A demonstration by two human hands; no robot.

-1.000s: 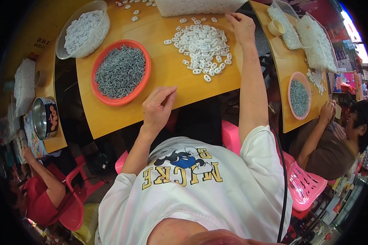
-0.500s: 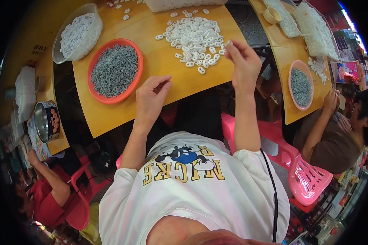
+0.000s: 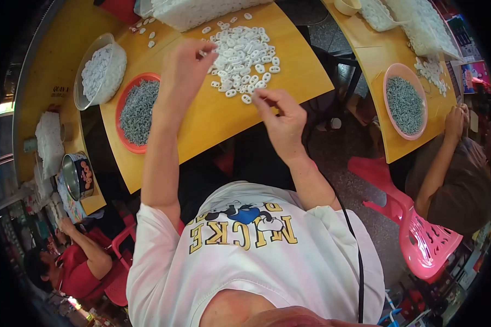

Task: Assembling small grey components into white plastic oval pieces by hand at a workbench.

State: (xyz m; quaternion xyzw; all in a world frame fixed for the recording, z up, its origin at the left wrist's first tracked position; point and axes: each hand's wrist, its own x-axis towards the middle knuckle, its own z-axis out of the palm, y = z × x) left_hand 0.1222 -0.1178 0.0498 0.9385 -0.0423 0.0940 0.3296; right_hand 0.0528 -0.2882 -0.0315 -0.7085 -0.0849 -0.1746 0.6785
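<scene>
White, oval, two-holed plastic pieces (image 3: 244, 52) lie heaped on our yellow wooden tabletop (image 3: 300, 73), right of our left hand (image 3: 184, 66), on the far side of our right hand (image 3: 283, 117). Both curl, but we cannot tell whether either pinches one. We judge each light, stiff, slick, best gripped by its rim.

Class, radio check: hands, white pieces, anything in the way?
Left hand at left side of white pieces; right hand by near edge; both grips unclear. Pieces piled loose on table. Left forearm hides part of red bowl.
</scene>
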